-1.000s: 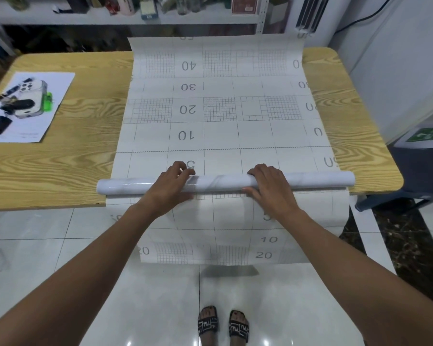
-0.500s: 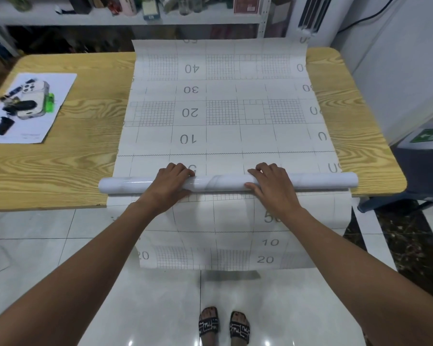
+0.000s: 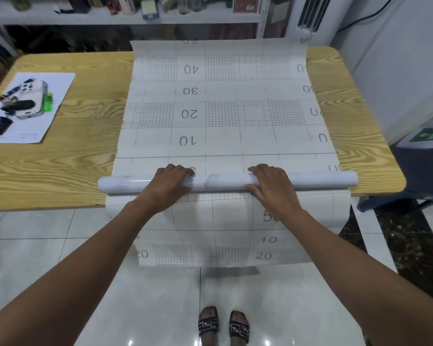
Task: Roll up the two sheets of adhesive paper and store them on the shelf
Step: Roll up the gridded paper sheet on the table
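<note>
Head: left hand (image 3: pixel 166 189), right hand (image 3: pixel 273 191) grip one roll (image 3: pixel 223 182).

wooden table (image 3: pixel 73 171) | adhesive sheet (image 3: pixel 223 136) spread mid | roll (image 3: pixel 220 182) at near edge | paper (image 3: pixel 30 131) left

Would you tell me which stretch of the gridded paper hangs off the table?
The near stretch, printed right way up, below the roll; the far stretch, printed upside down, lies flat on the table.

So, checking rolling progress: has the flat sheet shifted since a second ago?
Yes: the sheet slid toward the roll, judged against the table and its far edge.
</note>
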### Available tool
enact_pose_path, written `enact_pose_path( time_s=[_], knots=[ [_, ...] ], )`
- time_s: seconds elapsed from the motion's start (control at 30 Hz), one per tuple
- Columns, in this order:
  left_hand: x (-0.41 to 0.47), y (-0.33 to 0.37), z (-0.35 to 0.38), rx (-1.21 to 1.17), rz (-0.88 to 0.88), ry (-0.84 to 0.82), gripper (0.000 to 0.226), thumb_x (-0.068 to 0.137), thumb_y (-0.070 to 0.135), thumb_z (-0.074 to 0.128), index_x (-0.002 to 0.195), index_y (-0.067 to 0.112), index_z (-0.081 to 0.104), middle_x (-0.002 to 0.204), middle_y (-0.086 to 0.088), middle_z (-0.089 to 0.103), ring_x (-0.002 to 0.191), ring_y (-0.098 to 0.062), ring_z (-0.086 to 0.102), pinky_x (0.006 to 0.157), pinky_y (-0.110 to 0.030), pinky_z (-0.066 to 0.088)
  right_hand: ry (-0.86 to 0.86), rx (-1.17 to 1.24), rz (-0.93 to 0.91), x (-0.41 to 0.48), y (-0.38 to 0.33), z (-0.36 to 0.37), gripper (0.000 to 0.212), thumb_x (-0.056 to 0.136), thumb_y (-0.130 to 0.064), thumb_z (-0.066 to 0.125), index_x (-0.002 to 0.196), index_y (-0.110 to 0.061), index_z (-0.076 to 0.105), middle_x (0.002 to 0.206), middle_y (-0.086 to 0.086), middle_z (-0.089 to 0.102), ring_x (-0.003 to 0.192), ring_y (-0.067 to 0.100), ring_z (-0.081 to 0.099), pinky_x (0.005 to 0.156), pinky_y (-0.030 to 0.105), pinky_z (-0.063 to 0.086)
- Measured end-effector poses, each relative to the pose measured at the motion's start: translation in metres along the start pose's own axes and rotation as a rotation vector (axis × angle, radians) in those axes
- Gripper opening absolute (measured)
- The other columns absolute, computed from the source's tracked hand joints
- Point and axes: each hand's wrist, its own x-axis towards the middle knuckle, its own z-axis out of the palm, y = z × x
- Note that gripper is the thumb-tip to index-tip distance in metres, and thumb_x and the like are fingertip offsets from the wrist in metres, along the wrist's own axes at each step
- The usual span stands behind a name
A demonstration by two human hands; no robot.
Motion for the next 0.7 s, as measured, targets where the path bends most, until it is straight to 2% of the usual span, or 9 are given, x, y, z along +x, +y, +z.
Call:
enact_pose_path(
  time_s=[0.23,0.5,0.63,0.7],
  knots=[
    [0.0015,-0.0025,-0.0002,0.016,-0.001,-0.041,0.04,0.091,0.025,0.052,0.129,0.016,0.045,0.118,-0.003,0.053,0.107,-0.024,0.041,0.087,-0.031,0.026,0.039,-0.009,-0.033,-0.0027,0.0006,0.0018,0.046,0.09,-0.045,0.04,0.114,-0.01,0.058,0.11,0.006,0.06,0.094,0.024,0.058,0.092,0.032,0.031],
    [0.0022,-0.0033,-0.0008,0.017,-0.023,-0.102,0.039,0.094,0.026,0.047,0.132,0.016,0.044,0.118,-0.004,0.052,0.106,-0.023,0.042,0.088,-0.029,0.023,0.067,-0.024,-0.063,-0.0046,-0.001,0.0033,0.052,0.089,-0.049,0.041,0.122,-0.012,0.056,0.114,0.006,0.059,0.099,0.024,0.057,0.093,0.032,0.031],
    [0.0033,-0.0042,-0.0013,-0.007,-0.032,-0.128,0.037,0.095,0.024,0.045,0.13,0.015,0.045,0.119,-0.004,0.051,0.106,-0.023,0.043,0.088,-0.029,0.023,0.053,-0.019,-0.071,-0.0028,-0.0021,0.0046,0.053,0.085,-0.052,0.044,0.119,-0.012,0.056,0.112,0.005,0.059,0.094,0.023,0.057,0.09,0.033,0.033],
    [0.0019,-0.0053,0.0001,-0.037,-0.029,-0.113,0.035,0.094,0.022,0.047,0.129,0.014,0.048,0.119,-0.006,0.048,0.103,-0.025,0.046,0.088,-0.03,0.026,0.044,-0.025,-0.071,-0.0008,-0.0018,0.0055,0.049,0.084,-0.051,0.05,0.114,-0.013,0.057,0.108,0.004,0.058,0.087,0.023,0.057,0.085,0.033,0.036]
  ],
)
